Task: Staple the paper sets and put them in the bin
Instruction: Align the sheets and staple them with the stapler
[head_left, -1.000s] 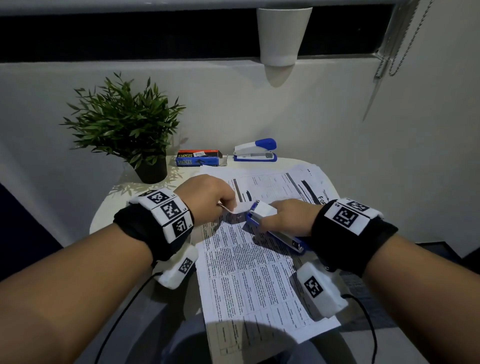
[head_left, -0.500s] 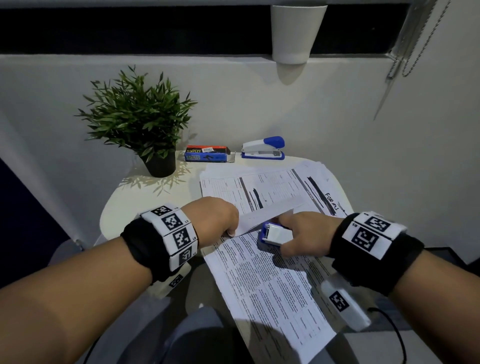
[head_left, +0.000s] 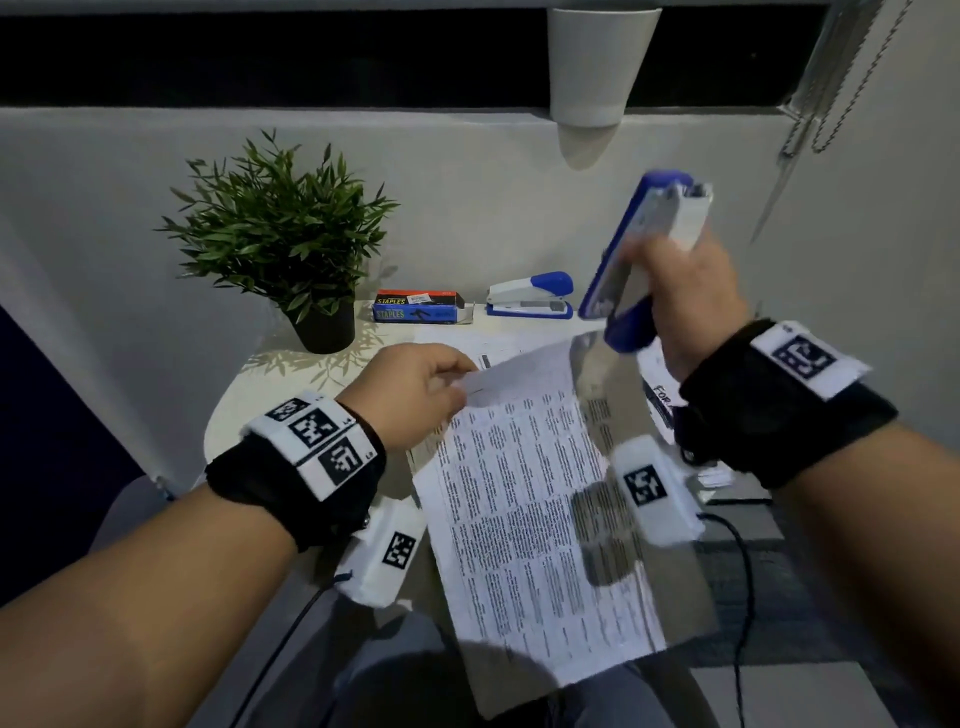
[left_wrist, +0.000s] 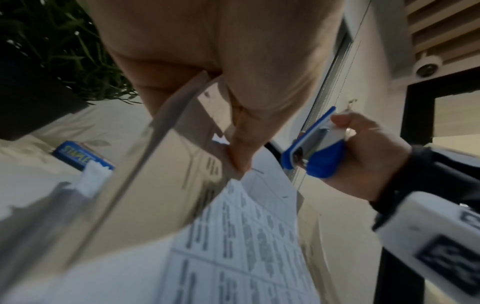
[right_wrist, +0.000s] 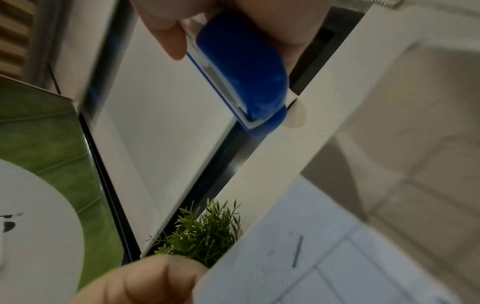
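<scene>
A printed paper set (head_left: 530, 493) hangs tilted over the table's near edge. My left hand (head_left: 457, 384) pinches its top left corner, and the wrist view shows the fingers (left_wrist: 239, 160) curled on that corner. A staple (right_wrist: 297, 253) shows in the corner of the paper (right_wrist: 324, 267). My right hand (head_left: 670, 275) grips a blue and white stapler (head_left: 639, 260), raised in the air to the right of the paper and above it. The same stapler (left_wrist: 314, 150) (right_wrist: 241, 67) appears in both wrist views, clear of the paper. More sheets (head_left: 660, 400) lie underneath on the table.
A second stapler (head_left: 530, 301) and a box of staples (head_left: 418, 306) sit at the back of the round white table (head_left: 244, 410). A potted plant (head_left: 280, 234) stands at the back left. A white container (head_left: 597, 62) hangs on the ledge above. Wrist cables trail off the near edge.
My right hand has lifted the stapler off the paper corner, up and to the right. My left hand has raised the paper's corner off the table.
</scene>
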